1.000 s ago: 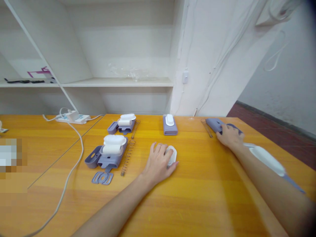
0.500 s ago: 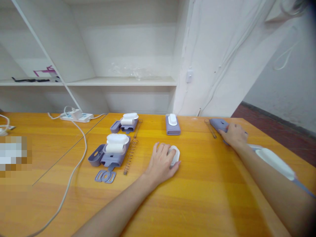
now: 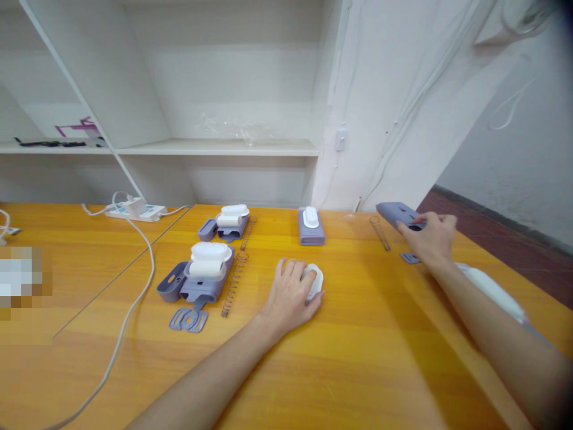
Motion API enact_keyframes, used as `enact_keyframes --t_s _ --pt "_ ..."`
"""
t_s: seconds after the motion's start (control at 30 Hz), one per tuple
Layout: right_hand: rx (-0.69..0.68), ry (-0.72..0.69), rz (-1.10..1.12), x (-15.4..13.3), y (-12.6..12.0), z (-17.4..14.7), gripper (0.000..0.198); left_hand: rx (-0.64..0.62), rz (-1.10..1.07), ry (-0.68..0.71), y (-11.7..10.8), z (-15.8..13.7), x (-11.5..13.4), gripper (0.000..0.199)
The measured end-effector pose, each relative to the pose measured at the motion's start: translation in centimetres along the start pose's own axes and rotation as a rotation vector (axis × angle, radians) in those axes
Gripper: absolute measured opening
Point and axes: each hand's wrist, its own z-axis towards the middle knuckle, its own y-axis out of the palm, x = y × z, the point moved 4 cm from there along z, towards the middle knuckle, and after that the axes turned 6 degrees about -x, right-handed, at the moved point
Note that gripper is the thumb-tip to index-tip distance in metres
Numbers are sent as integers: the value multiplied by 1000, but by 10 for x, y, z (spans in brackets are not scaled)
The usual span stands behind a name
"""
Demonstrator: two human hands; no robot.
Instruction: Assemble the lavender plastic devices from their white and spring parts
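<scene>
Two bare hands are spread across the wooden table (image 3: 340, 370), and the clock here centres on the left hand, twelve pointing straight ahead. Nearest, a pale cable (image 3: 134, 322) curves along the table at nine o'clock. Between eight and nine lies a flat purple piece with cut-outs (image 3: 188, 320). At three, a long white piece (image 3: 496, 294) lies partly hidden behind the right forearm. The left hand (image 3: 290, 291) has its fingers loosely bent and apart, index finger and thumb touching a white oval piece (image 3: 317, 279) just beside it toward two; how firmly they grip, I cannot tell. At nine come a coil spring (image 3: 233, 285), then a purple case (image 3: 203, 291) bearing a white roll (image 3: 207, 269) and a ribbed white cap (image 3: 211, 251), with a purple cup (image 3: 172, 283) at its side. Just past two, the right hand (image 3: 432, 239) is part-closed, thumb and fingers pinching the near end of a tilted purple sleeve (image 3: 396, 215); a small purple plate (image 3: 409, 258) lies below, and a thin spring (image 3: 379, 234) near it. Farther, a white-topped purple box (image 3: 312, 237) sits between twelve and one, and a power strip (image 3: 154, 212) at ten.
</scene>
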Motion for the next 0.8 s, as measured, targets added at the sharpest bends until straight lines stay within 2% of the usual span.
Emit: enact_keyframes --t_s 0.13,0.3,0.4,0.6,0.8 --pt "18 -99 137 -38 -19 -36 30 12 13 -21 0 0 0 30" --pt "-127 -218 277 -87 -30 -101 27 21 49 -109 -2 0 -2 30" --pt "-234 -257 335 -107 -29 -130 25 37 74 -168 -4 -1 -3 28" --pt "-276 -300 349 -120 -24 -159 28 87 134 -269 -8 -2 -8 28" --pt "-265 -386 305 -125 -27 -174 35 112 155 -302 -11 -3 -12 28"
